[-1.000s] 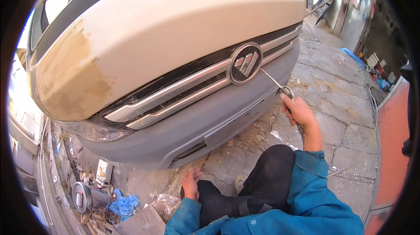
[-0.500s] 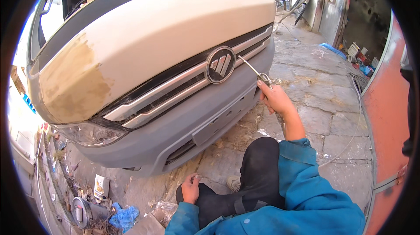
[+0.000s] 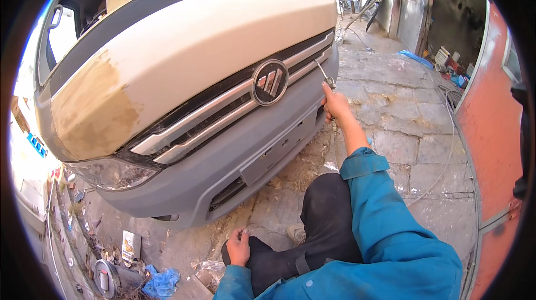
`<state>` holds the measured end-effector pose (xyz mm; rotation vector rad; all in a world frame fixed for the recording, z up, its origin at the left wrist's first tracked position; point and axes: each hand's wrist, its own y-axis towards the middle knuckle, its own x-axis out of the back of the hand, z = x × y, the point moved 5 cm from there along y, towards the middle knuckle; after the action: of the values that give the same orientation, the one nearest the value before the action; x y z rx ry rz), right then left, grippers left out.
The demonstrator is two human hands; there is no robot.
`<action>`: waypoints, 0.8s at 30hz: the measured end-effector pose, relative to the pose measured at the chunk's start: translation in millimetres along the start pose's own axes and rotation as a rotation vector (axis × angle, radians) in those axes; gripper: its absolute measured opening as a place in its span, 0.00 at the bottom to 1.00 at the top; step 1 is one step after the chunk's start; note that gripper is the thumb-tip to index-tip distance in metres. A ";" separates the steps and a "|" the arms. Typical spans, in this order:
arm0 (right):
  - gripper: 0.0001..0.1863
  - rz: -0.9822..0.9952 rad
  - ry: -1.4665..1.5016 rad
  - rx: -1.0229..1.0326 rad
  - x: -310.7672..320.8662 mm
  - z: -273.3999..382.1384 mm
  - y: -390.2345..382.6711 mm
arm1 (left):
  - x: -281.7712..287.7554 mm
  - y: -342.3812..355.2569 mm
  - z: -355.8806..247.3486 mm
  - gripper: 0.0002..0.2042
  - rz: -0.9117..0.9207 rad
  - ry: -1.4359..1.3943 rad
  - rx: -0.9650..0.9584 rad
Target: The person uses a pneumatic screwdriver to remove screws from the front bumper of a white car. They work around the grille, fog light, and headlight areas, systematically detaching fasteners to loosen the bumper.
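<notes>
With right hand (image 3: 336, 106), clamps onto a thin-rodded metal tool (image 3: 330, 82), holding its tip close to the grille (image 3: 195, 117), right of the round emblem (image 3: 269, 82); rests left hand (image 3: 239, 248), well apart, loosely curled, at the knee (image 3: 259, 255); faces grey bumper (image 3: 184, 188) above cracked paving (image 3: 391, 149).

Crumpled blue plastic (image 3: 161, 282) is lying lower left, beside a grey cylinder (image 3: 124, 279); a white printed box (image 3: 131, 245) is sitting just beyond. Cracked paving (image 3: 435, 155) is stretching along the right, a red panel (image 3: 479, 149) is bordering it. Blue sheeting (image 3: 416, 59) is lying upper right, mixed clutter (image 3: 454, 66) is sitting near it.
</notes>
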<state>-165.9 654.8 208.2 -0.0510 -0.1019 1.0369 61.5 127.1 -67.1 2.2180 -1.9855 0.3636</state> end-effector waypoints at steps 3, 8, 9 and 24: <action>0.39 -0.040 0.034 0.008 -3.5 -5.8 15.8 | 5.6 -3.4 -2.1 0.15 0.000 -0.024 -0.003; 0.39 -0.100 0.062 -0.014 -1.6 1.3 44.4 | 12.6 -10.7 -11.5 0.14 -0.009 -0.084 0.017; 0.39 -0.113 0.059 -0.011 -0.1 4.4 49.9 | 13.5 -11.7 -13.4 0.14 -0.016 -0.072 0.019; 0.38 -0.175 0.068 0.034 26.7 54.7 113.9 | 18.6 -14.0 -8.1 0.13 -0.054 -0.138 0.038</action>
<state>-256.0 735.3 253.9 -0.0462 -0.0260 0.8612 76.6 113.0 -53.5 2.3747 -1.9961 0.2492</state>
